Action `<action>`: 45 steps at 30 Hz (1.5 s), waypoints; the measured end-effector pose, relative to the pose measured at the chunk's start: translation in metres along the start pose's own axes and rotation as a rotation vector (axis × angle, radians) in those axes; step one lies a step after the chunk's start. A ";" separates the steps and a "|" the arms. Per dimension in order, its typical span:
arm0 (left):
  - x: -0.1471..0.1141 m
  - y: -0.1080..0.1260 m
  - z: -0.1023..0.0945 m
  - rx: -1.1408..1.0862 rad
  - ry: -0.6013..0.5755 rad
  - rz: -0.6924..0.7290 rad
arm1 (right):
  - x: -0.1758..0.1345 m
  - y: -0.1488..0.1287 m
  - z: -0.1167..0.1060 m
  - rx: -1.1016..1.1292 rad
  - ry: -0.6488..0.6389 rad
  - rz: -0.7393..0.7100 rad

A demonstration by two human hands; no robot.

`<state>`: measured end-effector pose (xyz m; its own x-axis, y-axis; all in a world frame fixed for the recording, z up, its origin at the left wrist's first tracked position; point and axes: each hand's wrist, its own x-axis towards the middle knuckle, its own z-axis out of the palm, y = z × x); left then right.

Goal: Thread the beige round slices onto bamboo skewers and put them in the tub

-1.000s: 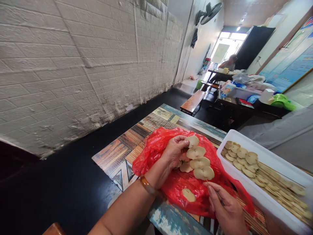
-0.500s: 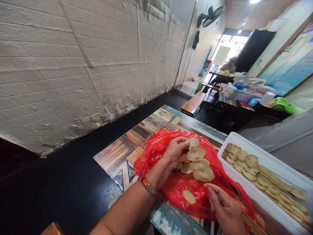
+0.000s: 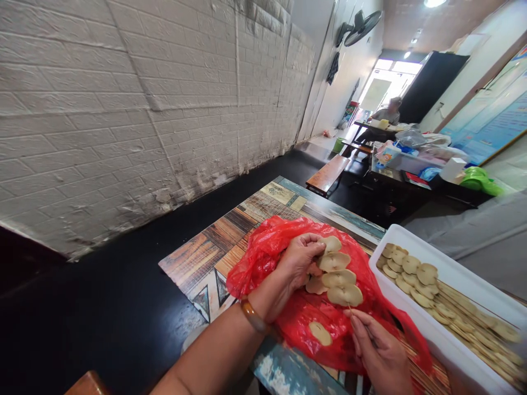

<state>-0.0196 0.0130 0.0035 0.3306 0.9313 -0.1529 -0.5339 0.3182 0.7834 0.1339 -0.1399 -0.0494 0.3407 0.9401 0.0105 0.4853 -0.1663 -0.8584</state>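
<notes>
Several thin, pale yellow round slices, which look like potato or lotus root, are threaded on a thin wooden skewer (image 3: 349, 305). My right hand (image 3: 376, 345) pinches the skewer below the lowest slice (image 3: 345, 295). At the upper end, my left hand (image 3: 302, 258) is closed with thumb and fingers on the top slice (image 3: 331, 244). Under both hands lies a red plastic bag (image 3: 263, 247), spread on the table, with a few slices behind the skewer and a loose slice (image 3: 320, 333) near its front.
A white tub (image 3: 461, 274) of skewered slices stands at the right on the patterned table (image 3: 197, 258). More bare skewers lie beside my right hand. A wooden bench (image 3: 328, 174), a cluttered table and a seated person (image 3: 386, 115) are farther back. A brick-patterned wall runs along the left.
The view has shifted slightly, and both hands sit a little farther right in it. The grip on the slice and the skewer looks the same.
</notes>
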 end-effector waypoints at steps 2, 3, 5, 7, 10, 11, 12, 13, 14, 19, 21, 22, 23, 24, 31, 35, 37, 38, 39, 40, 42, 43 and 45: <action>-0.001 0.000 0.001 0.020 0.009 0.011 | 0.000 -0.001 0.001 0.014 0.005 0.015; -0.001 0.000 0.002 0.037 0.014 0.021 | -0.001 -0.001 0.002 0.021 0.000 0.022; -0.003 0.000 0.003 0.080 0.027 0.039 | -0.002 -0.002 0.003 0.032 -0.018 0.028; -0.004 0.001 0.004 0.116 0.035 0.044 | -0.002 -0.002 0.004 0.045 -0.041 0.034; -0.006 0.001 0.005 0.126 0.028 0.056 | -0.003 -0.002 0.004 0.086 -0.055 0.063; -0.006 0.001 0.005 0.125 0.024 0.060 | -0.004 -0.003 0.004 0.102 -0.057 0.075; -0.006 0.001 0.006 0.124 0.019 0.061 | -0.004 -0.004 0.005 0.117 -0.060 0.085; -0.007 0.001 0.006 0.126 0.016 0.060 | -0.005 -0.005 0.005 0.133 -0.058 0.092; -0.007 0.001 0.006 0.130 0.014 0.060 | -0.005 -0.006 0.006 0.150 -0.050 0.095; -0.006 0.002 0.006 0.138 0.017 0.080 | -0.009 -0.017 0.011 0.178 0.035 0.080; -0.006 0.002 0.006 0.141 0.019 0.076 | -0.009 -0.019 0.012 0.155 0.050 0.069; -0.006 0.002 0.006 0.142 0.021 0.075 | -0.009 -0.019 0.013 0.146 0.056 0.063; -0.005 0.002 0.006 0.141 0.023 0.076 | -0.009 -0.019 0.013 0.142 0.058 0.060; -0.005 0.002 0.006 0.138 0.025 0.075 | -0.009 -0.019 0.013 0.144 0.058 0.060; -0.005 0.002 0.006 0.108 0.034 0.057 | -0.010 -0.019 0.011 0.174 0.014 0.055; -0.005 0.002 0.006 0.107 0.033 0.030 | -0.009 -0.018 0.008 0.121 -0.027 0.031; -0.004 0.002 0.006 0.112 0.032 0.030 | -0.008 -0.018 0.007 0.104 -0.050 0.036; -0.004 0.001 0.006 0.118 0.034 0.034 | -0.008 -0.018 0.006 0.101 -0.056 0.041; -0.004 0.001 0.006 0.126 0.038 0.040 | -0.008 -0.019 0.006 0.102 -0.058 0.044; -0.005 0.001 0.007 0.134 0.043 0.046 | -0.008 -0.020 0.006 0.106 -0.052 0.045; -0.005 0.001 0.008 0.145 0.052 0.052 | -0.009 -0.022 0.008 0.122 -0.026 0.045; -0.005 0.002 0.008 0.147 0.055 0.058 | -0.010 -0.024 0.008 0.130 -0.010 0.046; -0.006 0.002 0.009 0.153 0.052 0.068 | -0.011 -0.027 0.010 0.138 0.023 0.050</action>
<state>-0.0161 0.0068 0.0114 0.2550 0.9589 -0.1244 -0.4279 0.2272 0.8748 0.1091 -0.1429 -0.0317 0.3806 0.9244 -0.0242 0.3524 -0.1692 -0.9204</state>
